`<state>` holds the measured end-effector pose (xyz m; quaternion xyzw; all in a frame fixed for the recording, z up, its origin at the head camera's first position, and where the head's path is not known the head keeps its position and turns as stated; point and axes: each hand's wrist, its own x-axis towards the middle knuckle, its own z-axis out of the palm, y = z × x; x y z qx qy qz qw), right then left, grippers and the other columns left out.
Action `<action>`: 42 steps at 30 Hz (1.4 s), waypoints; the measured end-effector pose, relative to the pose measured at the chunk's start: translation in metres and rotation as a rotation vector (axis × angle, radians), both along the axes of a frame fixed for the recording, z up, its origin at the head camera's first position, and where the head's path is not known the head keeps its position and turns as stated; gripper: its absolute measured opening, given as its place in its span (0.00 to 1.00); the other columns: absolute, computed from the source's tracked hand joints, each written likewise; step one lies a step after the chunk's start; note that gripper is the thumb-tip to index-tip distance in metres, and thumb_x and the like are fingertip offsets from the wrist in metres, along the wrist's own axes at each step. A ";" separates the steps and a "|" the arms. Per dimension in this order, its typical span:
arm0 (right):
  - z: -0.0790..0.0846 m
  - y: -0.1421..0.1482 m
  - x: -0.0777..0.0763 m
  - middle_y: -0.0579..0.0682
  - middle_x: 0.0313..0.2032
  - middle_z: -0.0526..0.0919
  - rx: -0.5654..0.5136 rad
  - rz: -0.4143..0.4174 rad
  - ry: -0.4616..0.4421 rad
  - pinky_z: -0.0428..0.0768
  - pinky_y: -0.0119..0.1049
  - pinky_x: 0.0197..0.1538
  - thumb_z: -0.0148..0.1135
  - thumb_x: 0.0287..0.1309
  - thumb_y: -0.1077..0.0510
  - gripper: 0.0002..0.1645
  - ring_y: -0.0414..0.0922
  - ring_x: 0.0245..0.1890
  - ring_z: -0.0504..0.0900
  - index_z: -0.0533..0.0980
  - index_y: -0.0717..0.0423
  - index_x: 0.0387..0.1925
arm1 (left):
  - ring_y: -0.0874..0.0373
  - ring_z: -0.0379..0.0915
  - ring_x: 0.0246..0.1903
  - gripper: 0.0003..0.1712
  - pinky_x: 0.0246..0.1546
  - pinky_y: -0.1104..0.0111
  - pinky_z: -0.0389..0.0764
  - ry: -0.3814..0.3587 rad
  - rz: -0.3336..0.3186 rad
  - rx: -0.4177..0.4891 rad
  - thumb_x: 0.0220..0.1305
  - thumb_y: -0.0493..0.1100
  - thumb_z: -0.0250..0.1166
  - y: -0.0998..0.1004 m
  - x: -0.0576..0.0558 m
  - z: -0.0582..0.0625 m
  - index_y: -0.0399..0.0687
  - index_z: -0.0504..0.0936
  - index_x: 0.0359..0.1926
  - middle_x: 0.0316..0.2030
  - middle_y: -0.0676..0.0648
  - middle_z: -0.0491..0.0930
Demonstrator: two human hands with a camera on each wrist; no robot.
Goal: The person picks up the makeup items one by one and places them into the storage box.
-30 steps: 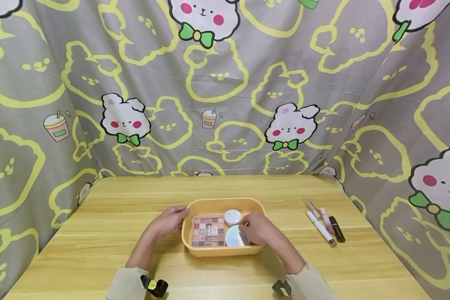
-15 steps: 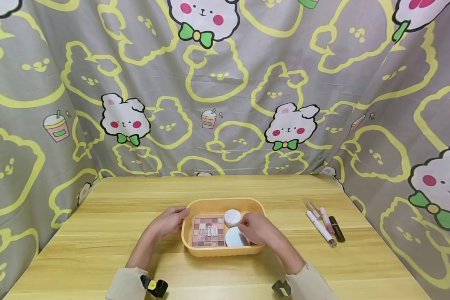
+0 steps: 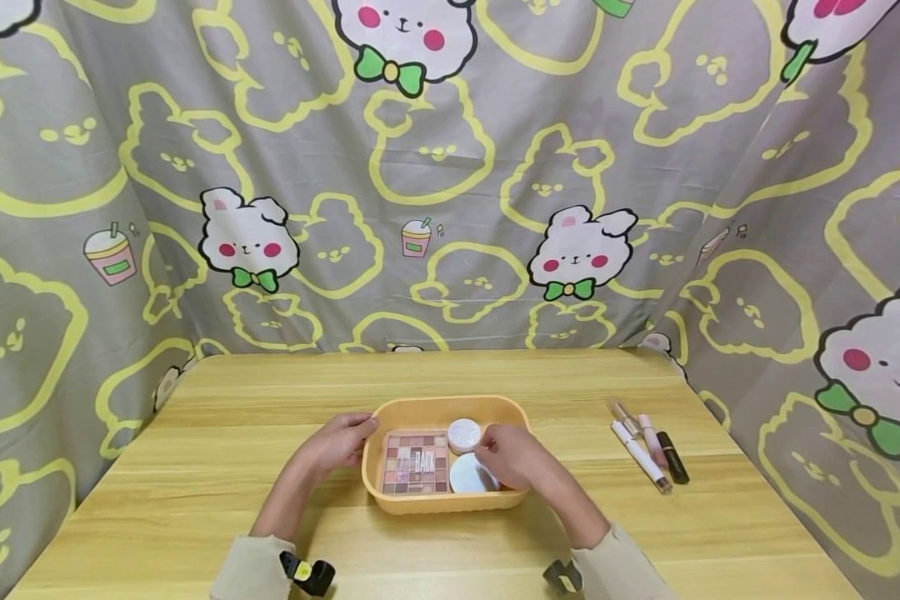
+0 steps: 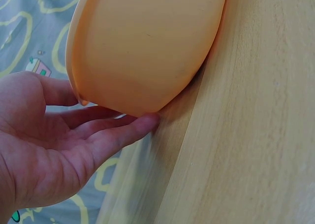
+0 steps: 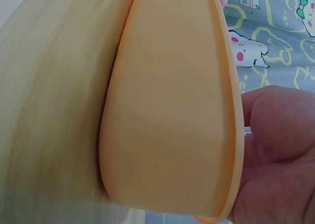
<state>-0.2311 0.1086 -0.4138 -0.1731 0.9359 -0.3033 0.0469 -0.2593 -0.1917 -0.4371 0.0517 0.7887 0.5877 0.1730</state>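
In the head view, an orange plastic basket [image 3: 450, 503] sits on the table. My left hand [image 3: 342, 440] grips its left end, thumb at the rim and fingers along the outer wall, as the left wrist view confirms. Inside lie a square eyeshadow palette [image 3: 416, 463] on the left, a small round white compact [image 3: 464, 435], and a larger pale shiny round compact [image 3: 470, 474] in front of it. My right hand [image 3: 515, 455] reaches over the basket's right side, its curled fingers at the larger compact's edge; its thumb is hidden. The right wrist view shows mainly the basket's outer wall [image 5: 167, 106].
Right of the basket, several slim makeup tubes lie close together: a white one [image 3: 641, 457], a pink one [image 3: 652, 442], a black one [image 3: 672, 457] and a clear one [image 3: 624, 418]. A patterned curtain [image 3: 435, 283] surrounds the wooden table [image 3: 270, 383].
Both hands and the basket hold nearly the same place throughout. Only a very slight shift of the whole head view shows.
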 end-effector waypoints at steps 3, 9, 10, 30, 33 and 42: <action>0.003 0.000 0.000 0.55 0.37 0.88 0.000 -0.020 -0.022 0.84 0.47 0.48 0.59 0.65 0.59 0.13 0.49 0.41 0.85 0.81 0.66 0.43 | 0.49 0.79 0.54 0.30 0.46 0.62 0.85 0.000 0.003 -0.006 0.80 0.45 0.47 0.000 0.000 0.000 0.27 0.63 0.71 0.59 0.31 0.78; 0.008 0.003 -0.001 0.57 0.42 0.88 -0.039 -0.082 -0.061 0.84 0.49 0.51 0.60 0.68 0.56 0.20 0.52 0.46 0.87 0.79 0.68 0.52 | 0.47 0.78 0.56 0.30 0.48 0.60 0.85 -0.003 0.004 -0.009 0.81 0.45 0.47 0.000 0.001 0.001 0.27 0.63 0.72 0.60 0.30 0.77; 0.008 0.003 -0.001 0.57 0.41 0.88 -0.047 -0.090 -0.060 0.84 0.49 0.50 0.60 0.68 0.56 0.20 0.52 0.45 0.87 0.79 0.68 0.52 | 0.46 0.78 0.57 0.30 0.48 0.59 0.85 -0.004 0.007 -0.007 0.81 0.45 0.47 0.000 0.002 0.001 0.27 0.63 0.72 0.60 0.30 0.77; 0.027 0.029 -0.006 0.53 0.34 0.85 -0.201 -0.224 -0.005 0.78 0.36 0.31 0.59 0.71 0.56 0.14 0.42 0.28 0.81 0.81 0.61 0.50 | 0.44 0.77 0.60 0.29 0.52 0.56 0.84 -0.017 0.040 0.008 0.80 0.44 0.47 0.001 0.001 0.001 0.28 0.64 0.72 0.62 0.31 0.76; 0.030 0.035 -0.006 0.53 0.32 0.84 -0.218 -0.234 -0.019 0.78 0.36 0.29 0.58 0.72 0.56 0.15 0.43 0.26 0.80 0.81 0.61 0.51 | 0.44 0.77 0.60 0.29 0.52 0.56 0.84 -0.014 0.035 0.003 0.80 0.45 0.47 0.000 0.001 0.000 0.29 0.64 0.71 0.61 0.32 0.77; 0.037 0.052 -0.006 0.57 0.37 0.85 -0.236 -0.242 -0.013 0.82 0.37 0.31 0.56 0.74 0.55 0.16 0.47 0.30 0.85 0.80 0.62 0.51 | 0.42 0.75 0.63 0.30 0.54 0.55 0.83 -0.022 0.037 0.019 0.80 0.45 0.47 0.000 0.001 -0.001 0.28 0.63 0.72 0.63 0.30 0.75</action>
